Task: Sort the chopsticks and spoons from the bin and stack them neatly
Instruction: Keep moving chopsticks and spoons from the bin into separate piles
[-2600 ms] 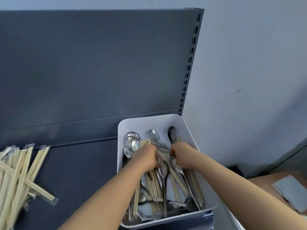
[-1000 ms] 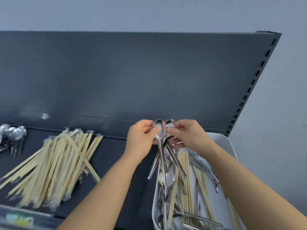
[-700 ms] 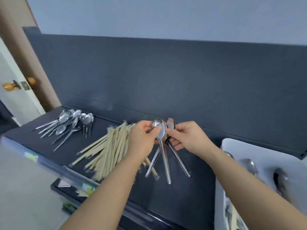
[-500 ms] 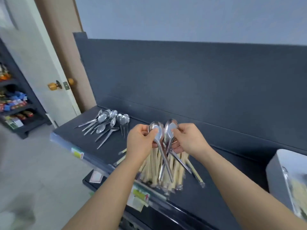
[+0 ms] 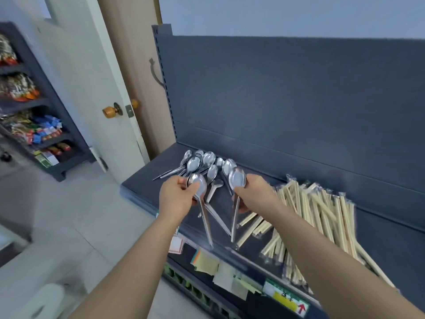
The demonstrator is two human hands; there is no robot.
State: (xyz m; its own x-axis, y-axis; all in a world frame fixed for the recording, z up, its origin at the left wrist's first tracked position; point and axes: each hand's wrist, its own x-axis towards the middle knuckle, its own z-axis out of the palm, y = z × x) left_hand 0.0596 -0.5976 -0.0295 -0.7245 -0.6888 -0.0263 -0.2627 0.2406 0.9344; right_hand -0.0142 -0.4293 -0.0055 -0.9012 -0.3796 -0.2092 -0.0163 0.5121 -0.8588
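Beneath right forearm (image 5: 310, 238), chopsticks (image 5: 322, 208) partly hidden.

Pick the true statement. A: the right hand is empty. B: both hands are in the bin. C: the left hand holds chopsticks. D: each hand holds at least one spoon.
D: the left hand pinches spoons by their bowls, and the right hand grips a spoon by its bowl.

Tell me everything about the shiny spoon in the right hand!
The shiny silver metal spoon has a wide oval bowl and a long thin handle. The bowl is on top, its hollow side facing the camera, and the handle hangs down and slightly left. The right hand pinches it just under the bowl. It is held above the dark grey shelf, between the pile of silver spoons and the wrapped wooden chopsticks.
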